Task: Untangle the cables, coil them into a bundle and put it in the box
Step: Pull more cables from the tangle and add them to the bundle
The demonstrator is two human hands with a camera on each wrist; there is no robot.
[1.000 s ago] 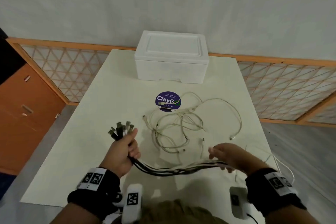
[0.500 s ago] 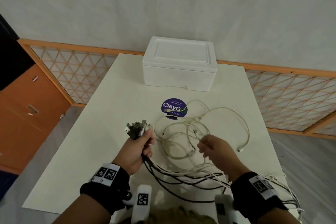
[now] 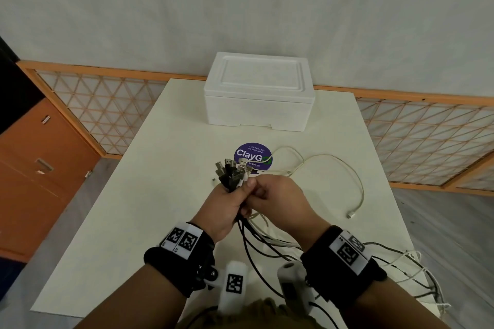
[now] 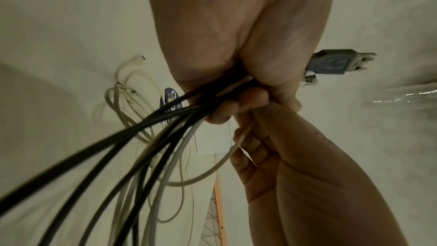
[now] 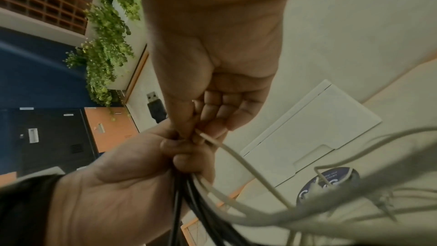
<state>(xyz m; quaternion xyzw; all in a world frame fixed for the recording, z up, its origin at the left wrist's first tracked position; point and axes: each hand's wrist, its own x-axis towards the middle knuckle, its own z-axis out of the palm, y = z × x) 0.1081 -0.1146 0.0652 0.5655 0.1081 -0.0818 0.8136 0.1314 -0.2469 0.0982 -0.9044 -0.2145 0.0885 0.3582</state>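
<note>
My left hand (image 3: 227, 205) grips a bunch of black and white cables (image 3: 232, 172) just below their USB plugs, which fan out above the fist. The black strands (image 4: 99, 149) trail down toward the table's near edge. My right hand (image 3: 272, 195) is pressed against the left and pinches a white cable (image 5: 236, 156) at the left hand's fingers. More white cables (image 3: 334, 165) lie loose on the table to the right. The white foam box (image 3: 258, 91) stands shut at the table's far end.
A round purple ClayGo sticker (image 3: 252, 156) lies on the white table (image 3: 149, 195) behind the plugs. Cable ends hang over the near right corner (image 3: 417, 272). An orange cabinet (image 3: 34, 168) stands to the left, and a lattice screen (image 3: 427, 136) runs behind the table.
My right hand came up from the trailing strands to the left hand and now pinches a white cable there. The left hand rose and shifted right with the plug bunch.
</note>
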